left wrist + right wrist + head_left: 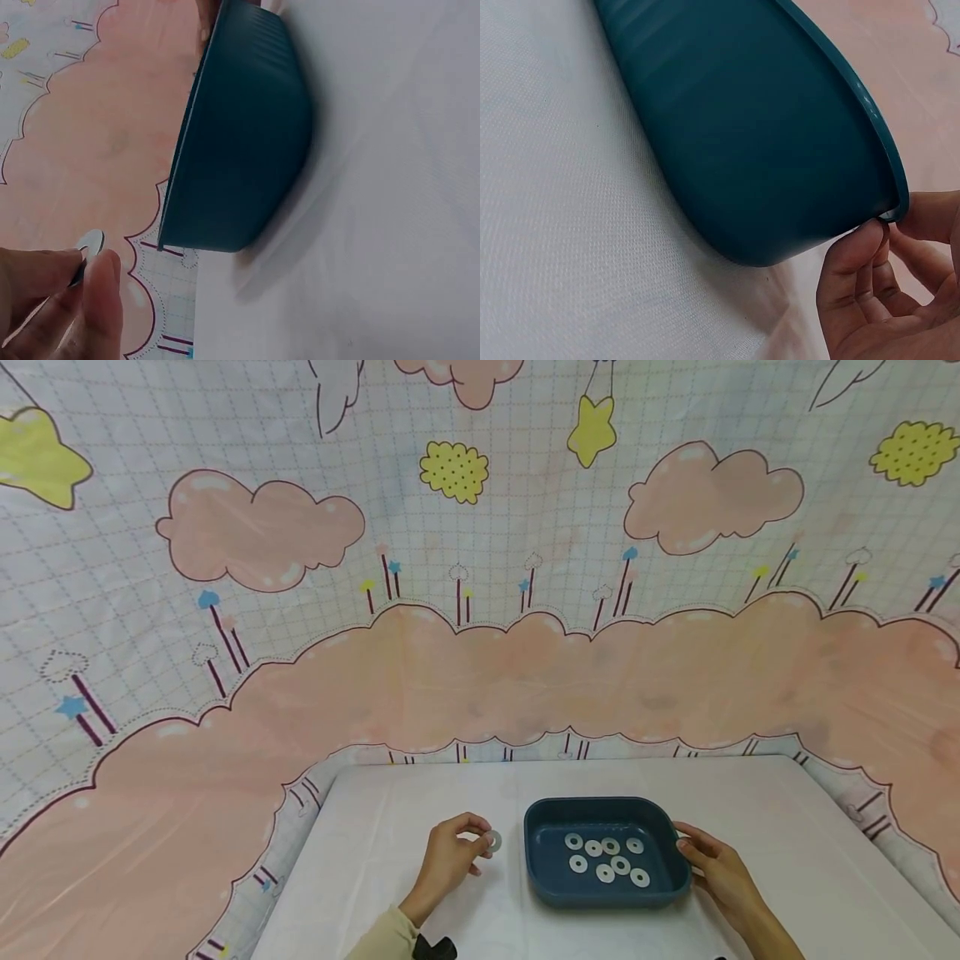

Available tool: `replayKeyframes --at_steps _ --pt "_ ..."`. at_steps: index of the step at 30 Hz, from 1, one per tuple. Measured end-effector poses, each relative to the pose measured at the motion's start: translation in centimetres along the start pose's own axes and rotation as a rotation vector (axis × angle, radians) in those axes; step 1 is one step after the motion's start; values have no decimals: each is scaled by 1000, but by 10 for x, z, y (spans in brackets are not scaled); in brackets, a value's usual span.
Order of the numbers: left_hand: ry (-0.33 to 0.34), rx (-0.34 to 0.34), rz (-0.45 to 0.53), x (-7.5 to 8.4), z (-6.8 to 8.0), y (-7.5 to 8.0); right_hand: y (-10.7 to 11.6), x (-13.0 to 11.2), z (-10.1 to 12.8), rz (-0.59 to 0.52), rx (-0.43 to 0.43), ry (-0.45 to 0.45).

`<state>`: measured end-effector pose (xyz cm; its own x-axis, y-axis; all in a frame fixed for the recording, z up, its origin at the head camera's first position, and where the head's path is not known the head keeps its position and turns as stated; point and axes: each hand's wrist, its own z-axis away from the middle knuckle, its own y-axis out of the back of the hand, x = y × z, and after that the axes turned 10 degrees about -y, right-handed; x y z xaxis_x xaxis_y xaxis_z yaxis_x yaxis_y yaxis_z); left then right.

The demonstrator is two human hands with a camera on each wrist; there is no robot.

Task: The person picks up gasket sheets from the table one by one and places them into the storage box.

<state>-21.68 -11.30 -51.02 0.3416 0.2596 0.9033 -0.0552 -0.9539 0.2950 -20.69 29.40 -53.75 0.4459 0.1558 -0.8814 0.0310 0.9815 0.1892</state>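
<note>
My left hand [448, 858] pinches a flat metal washer [496, 841] between thumb and fingertips, a little to the left of a dark blue rectangular tray [600, 899]. Seen from the left wrist, this washer [94, 243] stands edge-up in the fingertips, apart from the tray's outer wall [240, 135]. Several more washers [610, 846] lie spread over the tray's floor. At the right end, my right hand [722, 870] grips the tray's rim. The right wrist view shows thumb and fingers [849, 251] pinching the lip at a corner.
A white cloth covers the tabletop [375, 827] beneath the tray. Behind it hangs a patterned curtain [480, 685] with pink clouds and yellow stars. A small black object [435, 948] shows by the left sleeve [386, 935].
</note>
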Motion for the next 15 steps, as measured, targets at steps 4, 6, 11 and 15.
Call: replayKeyframes --at_steps 4,6,11,15 --pt "-23 -22 44 10 -5 -10 0 0 0 -3 2 -3" --pt "-26 -40 54 15 -8 -15 1 1 -1 -4 2 -4" --pt "-26 -98 50 24 -16 -27 1 0 -1 -6 -1 -4" --pt "-22 -152 36 30 -23 -36 1 0 -1 -3 2 -4"
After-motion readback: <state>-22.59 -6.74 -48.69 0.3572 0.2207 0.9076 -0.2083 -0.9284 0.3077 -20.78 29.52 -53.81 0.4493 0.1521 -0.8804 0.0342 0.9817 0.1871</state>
